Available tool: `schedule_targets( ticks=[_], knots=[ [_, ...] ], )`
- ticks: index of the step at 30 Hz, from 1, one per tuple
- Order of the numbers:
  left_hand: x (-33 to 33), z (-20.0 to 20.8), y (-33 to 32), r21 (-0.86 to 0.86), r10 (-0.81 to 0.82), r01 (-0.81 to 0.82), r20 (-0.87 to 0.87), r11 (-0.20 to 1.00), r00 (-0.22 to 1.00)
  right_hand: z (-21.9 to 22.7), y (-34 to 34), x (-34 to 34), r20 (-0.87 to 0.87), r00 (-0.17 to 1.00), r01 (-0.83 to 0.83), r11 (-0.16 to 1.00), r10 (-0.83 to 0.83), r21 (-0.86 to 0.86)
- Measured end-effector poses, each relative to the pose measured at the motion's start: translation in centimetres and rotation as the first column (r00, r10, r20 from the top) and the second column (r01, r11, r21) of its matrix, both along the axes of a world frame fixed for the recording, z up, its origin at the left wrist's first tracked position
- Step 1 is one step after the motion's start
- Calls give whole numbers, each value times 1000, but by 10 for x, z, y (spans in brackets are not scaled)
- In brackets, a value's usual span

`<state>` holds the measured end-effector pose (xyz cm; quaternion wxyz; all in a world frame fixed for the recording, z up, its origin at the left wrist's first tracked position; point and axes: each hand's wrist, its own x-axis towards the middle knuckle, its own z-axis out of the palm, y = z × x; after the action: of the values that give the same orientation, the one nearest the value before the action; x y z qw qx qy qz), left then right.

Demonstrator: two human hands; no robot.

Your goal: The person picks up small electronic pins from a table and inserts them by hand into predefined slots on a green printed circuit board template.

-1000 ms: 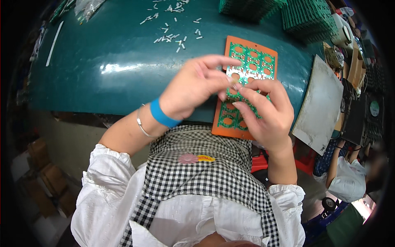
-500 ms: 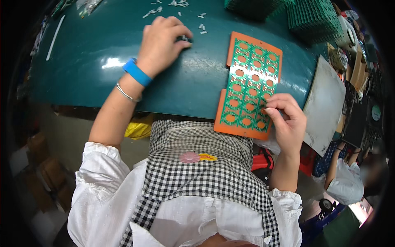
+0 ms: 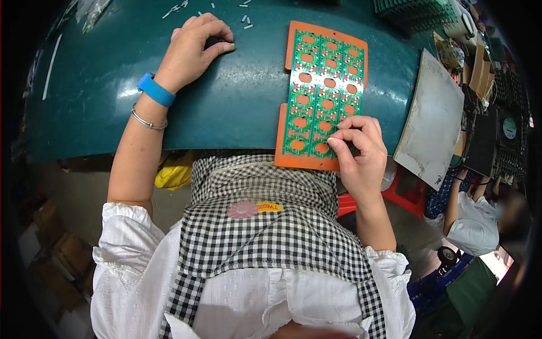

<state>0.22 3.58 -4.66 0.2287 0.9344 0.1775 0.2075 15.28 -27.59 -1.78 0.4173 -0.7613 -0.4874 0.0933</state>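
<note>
Left hand (image 3: 195,48) is out at the far side of the dark green table (image 3: 113,113), palm down, fingers curled with the tips pressed together on the surface; something small may be pinched under them but I cannot tell. A scatter of small white pins (image 3: 245,22) lies just beyond the fingertips, near the table's far edge. A blue wristband (image 3: 155,89) and a thin metal bangle (image 3: 148,120) sit on the left wrist.

Right hand (image 3: 358,150) rests on the near right corner of the green circuit panel (image 3: 324,90), thumb and forefinger closed in a pinch on the panel's edge region; whether a small part sits between them is hidden.

The panel lies flat in an orange carrier tray (image 3: 299,161), which lies on the table in front of the person, its near end overhanging the table edge above the checked apron (image 3: 271,237). The panel shows rows of round holes with orange showing through.

A grey flat sheet (image 3: 432,118) lies to the right of the tray, apart from it. Stacked green boards (image 3: 415,10) sit at the far right corner
</note>
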Motion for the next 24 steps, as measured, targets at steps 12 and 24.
schedule_targets(
  ticks=[12,24],
  knots=[
    [1,-2,5,46,-9,6,70,999,997,0,3,4,53,997,-49,999,48,21],
    [0,1,-3,-184,153,-124,151,975,977,5,8,8,177,954,-247,969,242,7]
  ],
)
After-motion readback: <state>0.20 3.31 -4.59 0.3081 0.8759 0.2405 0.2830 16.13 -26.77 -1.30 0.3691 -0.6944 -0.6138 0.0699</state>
